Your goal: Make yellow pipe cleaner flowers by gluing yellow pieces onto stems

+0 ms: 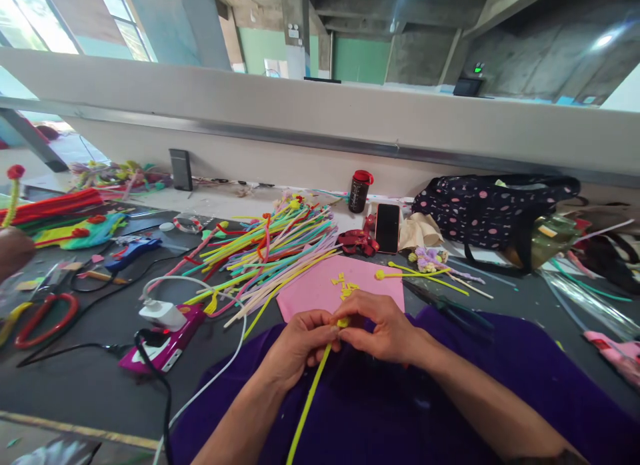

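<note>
My left hand (311, 337) pinches a long yellow pipe cleaner (311, 402) near its upper end, and its stem hangs down over the dark purple cloth (380, 412). At that end my right hand (375, 325) is closed with thumb and fingertips on a small yellow tip piece (343, 322). Both hands meet at the near edge of a pink sheet (310, 285). Several short yellow cut pieces (349, 288) lie on the sheet just beyond my fingers. A yellow stem with a round head (400, 274) rests at the sheet's right side.
Bundled coloured pipe cleaners (280, 242) lie left of the sheet. Beside them are a magenta power strip (175, 338) with cables and red-handled scissors (47, 320). Beyond stand a phone (387, 228), a bottle (359, 193) and a patterned bag (480, 208). Another person's hand (13, 252) shows far left.
</note>
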`<state>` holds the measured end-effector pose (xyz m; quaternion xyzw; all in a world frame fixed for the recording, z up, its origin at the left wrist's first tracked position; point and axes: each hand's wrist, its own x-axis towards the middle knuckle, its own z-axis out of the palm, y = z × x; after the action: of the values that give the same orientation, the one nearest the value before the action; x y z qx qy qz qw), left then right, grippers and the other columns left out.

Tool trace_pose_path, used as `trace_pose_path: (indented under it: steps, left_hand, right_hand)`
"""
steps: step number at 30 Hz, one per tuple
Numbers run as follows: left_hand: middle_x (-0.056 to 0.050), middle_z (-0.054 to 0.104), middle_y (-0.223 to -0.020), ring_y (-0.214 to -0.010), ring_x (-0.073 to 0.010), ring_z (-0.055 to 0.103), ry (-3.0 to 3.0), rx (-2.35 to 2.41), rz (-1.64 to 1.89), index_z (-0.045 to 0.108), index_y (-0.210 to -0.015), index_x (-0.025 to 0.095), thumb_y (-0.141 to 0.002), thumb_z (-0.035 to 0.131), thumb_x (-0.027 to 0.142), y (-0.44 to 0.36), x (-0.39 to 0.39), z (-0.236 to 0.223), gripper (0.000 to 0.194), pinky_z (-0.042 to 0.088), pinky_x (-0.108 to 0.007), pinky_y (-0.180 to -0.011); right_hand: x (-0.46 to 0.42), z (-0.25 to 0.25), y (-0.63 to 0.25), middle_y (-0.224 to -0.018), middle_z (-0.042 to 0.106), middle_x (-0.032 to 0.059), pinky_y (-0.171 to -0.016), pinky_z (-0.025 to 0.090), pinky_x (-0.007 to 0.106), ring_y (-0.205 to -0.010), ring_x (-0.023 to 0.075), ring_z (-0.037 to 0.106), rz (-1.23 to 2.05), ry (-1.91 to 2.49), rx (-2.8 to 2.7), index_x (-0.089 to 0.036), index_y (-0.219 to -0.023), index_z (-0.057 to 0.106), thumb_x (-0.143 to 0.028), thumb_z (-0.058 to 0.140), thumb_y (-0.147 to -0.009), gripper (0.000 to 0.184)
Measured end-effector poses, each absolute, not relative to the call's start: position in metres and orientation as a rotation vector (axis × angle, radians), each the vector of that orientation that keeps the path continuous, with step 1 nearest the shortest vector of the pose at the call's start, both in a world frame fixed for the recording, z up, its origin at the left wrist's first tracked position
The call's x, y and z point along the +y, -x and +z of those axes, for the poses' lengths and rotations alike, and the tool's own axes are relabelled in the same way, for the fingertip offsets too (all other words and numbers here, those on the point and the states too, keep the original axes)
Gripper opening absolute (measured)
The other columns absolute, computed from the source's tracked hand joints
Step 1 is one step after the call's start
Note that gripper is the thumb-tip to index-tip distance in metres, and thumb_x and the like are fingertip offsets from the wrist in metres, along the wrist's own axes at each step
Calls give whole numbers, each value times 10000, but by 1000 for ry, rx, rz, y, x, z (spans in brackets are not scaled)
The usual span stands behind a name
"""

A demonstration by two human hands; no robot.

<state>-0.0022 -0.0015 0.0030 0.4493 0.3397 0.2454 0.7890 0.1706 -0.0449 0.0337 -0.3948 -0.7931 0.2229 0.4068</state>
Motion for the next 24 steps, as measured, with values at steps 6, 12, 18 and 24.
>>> trace_pose_path:
  steps: [6,12,18,24]
  left_hand:
    - [0,598,-503,-329,-11,371,-968,737,528,568,-659,132,-643,674,253,2,-2,1,162,193,-123,-318]
    - [6,596,-502,-331,-7,364,-966,726,512,568,-656,133,-661,665,242,2,-2,1,146,198,-123,-321]
    - [3,599,-508,-327,-8,364,-970,743,506,565,-654,131,-663,666,253,1,-2,2,158,187,-126,-315]
    - [11,589,-518,-329,1,356,-982,728,530,573,-680,131,-665,664,253,2,-2,1,153,195,-114,-313]
  right_hand:
    - [-44,31,-170,-765,582,23,-636,420,238,-672,115,523,556,1001,-1997,-166,-899,588,-142,552,-770,135]
    - [-43,29,-171,-766,586,21,-637,423,238,-679,115,531,555,995,-1992,-168,-861,579,-142,551,-774,95]
    - [-42,27,-171,-764,589,21,-656,434,247,-691,120,540,554,981,-1995,-174,-844,575,-141,544,-777,82]
    - [-43,30,-172,-803,591,29,-639,448,244,-679,118,539,543,991,-2007,-177,-989,565,-205,561,-779,212]
